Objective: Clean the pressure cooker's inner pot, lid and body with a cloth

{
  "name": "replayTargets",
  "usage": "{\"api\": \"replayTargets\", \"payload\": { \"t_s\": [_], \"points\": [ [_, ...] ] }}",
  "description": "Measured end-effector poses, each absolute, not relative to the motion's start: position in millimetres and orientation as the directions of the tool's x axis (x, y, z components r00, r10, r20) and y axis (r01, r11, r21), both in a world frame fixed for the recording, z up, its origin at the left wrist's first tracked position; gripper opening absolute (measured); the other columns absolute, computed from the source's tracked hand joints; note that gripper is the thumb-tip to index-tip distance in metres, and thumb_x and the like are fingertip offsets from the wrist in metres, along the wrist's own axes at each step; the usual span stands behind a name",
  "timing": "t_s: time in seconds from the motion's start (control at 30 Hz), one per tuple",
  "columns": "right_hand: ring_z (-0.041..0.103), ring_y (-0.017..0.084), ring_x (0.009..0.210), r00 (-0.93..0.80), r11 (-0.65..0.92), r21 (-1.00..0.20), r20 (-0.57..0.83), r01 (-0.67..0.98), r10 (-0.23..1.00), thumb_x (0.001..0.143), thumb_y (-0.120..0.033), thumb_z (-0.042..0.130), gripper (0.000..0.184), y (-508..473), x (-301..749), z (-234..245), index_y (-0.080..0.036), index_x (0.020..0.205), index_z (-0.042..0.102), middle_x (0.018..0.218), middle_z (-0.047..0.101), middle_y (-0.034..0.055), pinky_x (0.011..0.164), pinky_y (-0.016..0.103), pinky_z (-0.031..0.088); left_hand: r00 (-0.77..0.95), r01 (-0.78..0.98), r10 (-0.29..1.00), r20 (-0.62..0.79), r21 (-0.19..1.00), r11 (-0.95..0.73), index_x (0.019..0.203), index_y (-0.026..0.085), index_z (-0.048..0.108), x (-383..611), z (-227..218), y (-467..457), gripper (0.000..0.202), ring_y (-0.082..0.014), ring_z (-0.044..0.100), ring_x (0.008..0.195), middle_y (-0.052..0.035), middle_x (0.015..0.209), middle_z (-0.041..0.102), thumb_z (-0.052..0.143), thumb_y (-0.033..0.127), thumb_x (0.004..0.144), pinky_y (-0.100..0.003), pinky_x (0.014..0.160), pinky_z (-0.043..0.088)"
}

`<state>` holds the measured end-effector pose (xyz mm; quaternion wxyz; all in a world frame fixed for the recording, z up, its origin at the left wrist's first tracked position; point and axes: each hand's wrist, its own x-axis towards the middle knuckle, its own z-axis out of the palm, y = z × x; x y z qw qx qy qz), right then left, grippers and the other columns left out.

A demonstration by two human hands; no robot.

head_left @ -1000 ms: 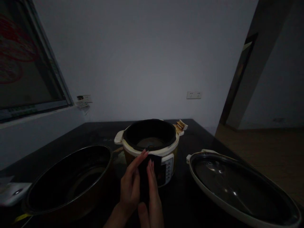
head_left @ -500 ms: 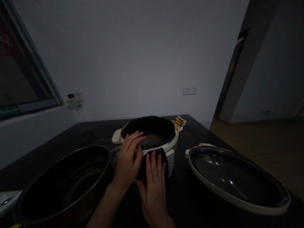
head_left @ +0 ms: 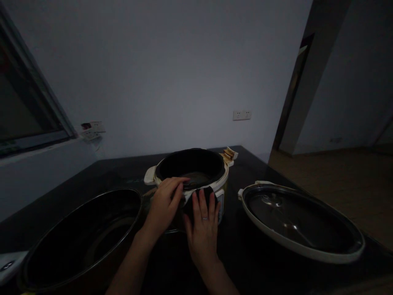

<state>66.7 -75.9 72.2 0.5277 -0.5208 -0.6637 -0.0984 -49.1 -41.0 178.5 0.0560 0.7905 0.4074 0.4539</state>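
Observation:
An open electric cooker [head_left: 187, 174] with a cream rim and a yellow body stands in the middle of the dark table. My left hand [head_left: 164, 205] grips its front rim, fingers curled over the edge. My right hand [head_left: 203, 229] presses a dark cloth [head_left: 199, 196] flat against the cooker's front, over the control panel, fingers stretched out. A ring shows on one finger.
A large dark inner pot [head_left: 82, 237] sits at the left. The cooker's lid [head_left: 299, 223] lies upside down at the right. The dark table [head_left: 123, 172] ends near the right, with wooden floor beyond. Wall sockets [head_left: 241, 115] sit behind.
Both hands moved forward from close to me up to the cooker. The left hand went onto the rim and the right hand pushed the cloth up the front.

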Motion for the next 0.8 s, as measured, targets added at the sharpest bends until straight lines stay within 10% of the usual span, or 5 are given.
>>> {"api": "replayTargets", "payload": {
  "t_s": [0.17,0.4,0.8],
  "points": [
    [0.011,0.025,0.150,0.416,0.481,-0.731,0.676,0.485,0.608,0.100,-0.039,0.033,0.056,-55.2,97.3,89.4,-0.023,0.153,0.024,0.160,0.024,0.0099,0.116,0.061,0.008,0.269,0.606,0.672,0.690,0.421,-0.674,0.102,0.020,0.068,-45.8,177.1,-41.4,0.028,-0.0202,0.063,0.096,-0.0048,0.099,0.072,0.041,0.026,0.098,-0.037,0.087,0.044],
    [0.029,0.024,0.145,0.548,0.233,-0.967,0.137,-0.108,0.825,0.092,-0.057,0.035,0.072,-17.6,140.6,108.1,-0.012,0.148,0.037,0.155,0.034,0.0143,0.118,0.042,0.021,0.281,0.698,0.628,0.726,0.294,-0.653,0.092,0.022,0.067,-34.1,176.7,-42.7,0.014,-0.0229,0.063,0.097,-0.0034,0.098,0.071,0.055,0.028,0.091,-0.043,0.093,0.038],
    [0.012,0.019,0.150,0.478,0.447,-0.891,0.429,0.082,0.766,0.098,-0.047,0.031,0.059,-58.3,111.0,99.3,-0.025,0.152,0.027,0.162,0.018,0.0044,0.120,0.049,0.012,0.239,0.731,0.535,0.811,0.212,-0.648,0.089,0.022,0.066,-24.5,170.0,-39.6,0.011,-0.0223,0.059,0.085,-0.0026,0.085,0.064,0.061,0.031,0.088,-0.041,0.086,0.041]
  ]
}}
